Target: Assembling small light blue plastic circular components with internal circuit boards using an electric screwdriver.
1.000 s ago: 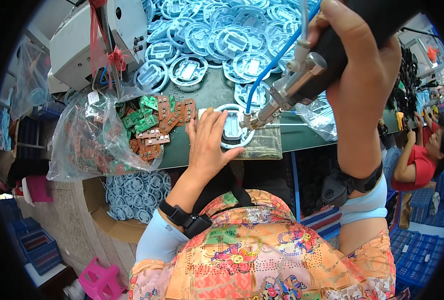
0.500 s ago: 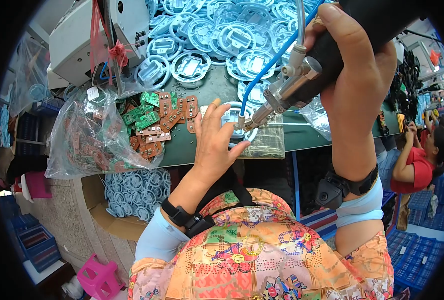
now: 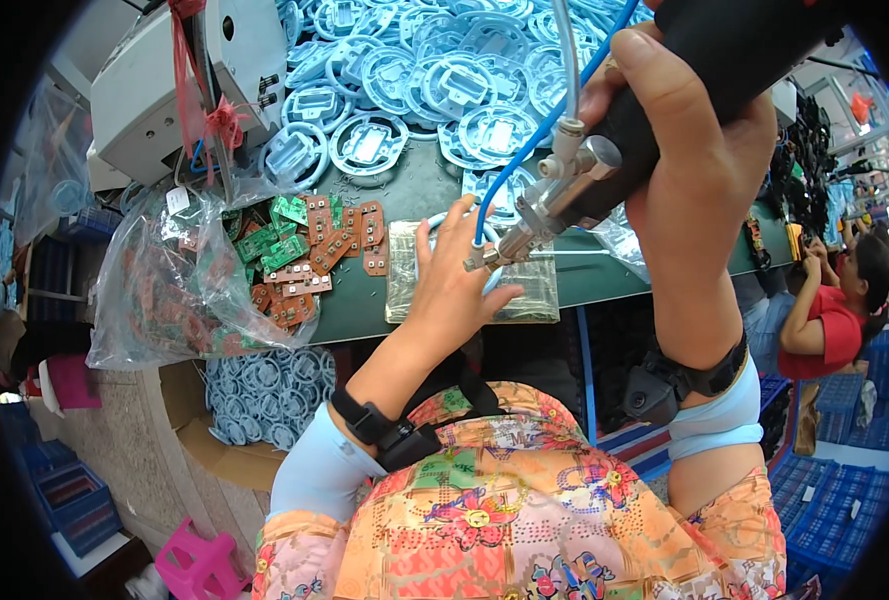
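Observation:
My right hand [image 3: 700, 140] is wrapped round the thick black body of a screwdriver [image 3: 750, 45] with a metal nose and air tubes. Its tip points down and left, close by the fingers of my left hand [image 3: 450, 270]. That left hand lies over a round light-blue plastic part [image 3: 493, 283], fingers at its far side and thumb by its near right edge. Most of the part is hidden under the hand. Beneath it is a flat block wrapped in shiny tape [image 3: 535, 303]. Whether the tip touches the part is hidden.
Many light-blue round parts [image 3: 375, 142] pile up at the back. Brown and green circuit boards [image 3: 320, 245] lie left, beside a clear bag [image 3: 155, 285]. A grey machine [image 3: 170, 95] stands back left. Below is a box of blue parts [image 3: 265, 395]. Another person [image 3: 835, 310] works far right.
The screwdriver and my right hand have shifted slightly left. My left hand has turned a little over the part, its fingers bunching toward the tip. The view has moved slightly.

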The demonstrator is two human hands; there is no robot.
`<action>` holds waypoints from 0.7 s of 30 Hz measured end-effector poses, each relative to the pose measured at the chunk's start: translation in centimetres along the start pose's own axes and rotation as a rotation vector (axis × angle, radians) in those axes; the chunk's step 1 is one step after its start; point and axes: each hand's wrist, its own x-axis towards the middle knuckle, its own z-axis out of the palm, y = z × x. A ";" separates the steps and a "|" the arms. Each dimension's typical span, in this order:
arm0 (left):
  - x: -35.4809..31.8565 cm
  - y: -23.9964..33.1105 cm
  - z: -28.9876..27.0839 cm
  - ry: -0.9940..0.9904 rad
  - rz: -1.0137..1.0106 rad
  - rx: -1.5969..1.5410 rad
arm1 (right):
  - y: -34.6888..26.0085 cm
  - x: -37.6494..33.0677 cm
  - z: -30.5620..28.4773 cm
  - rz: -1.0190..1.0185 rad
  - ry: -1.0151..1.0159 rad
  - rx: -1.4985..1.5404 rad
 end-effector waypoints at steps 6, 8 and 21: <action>-2.5 -1.6 -2.1 -0.027 -0.221 0.173 | 0.9 0.0 0.3 0.014 0.035 0.009; -2.8 -1.8 -2.0 -0.029 -0.224 0.171 | 1.1 0.0 0.2 0.008 0.012 0.033; -3.4 -1.7 -1.4 0.008 -0.203 0.171 | 2.3 -0.5 -0.6 -0.083 -0.164 -0.150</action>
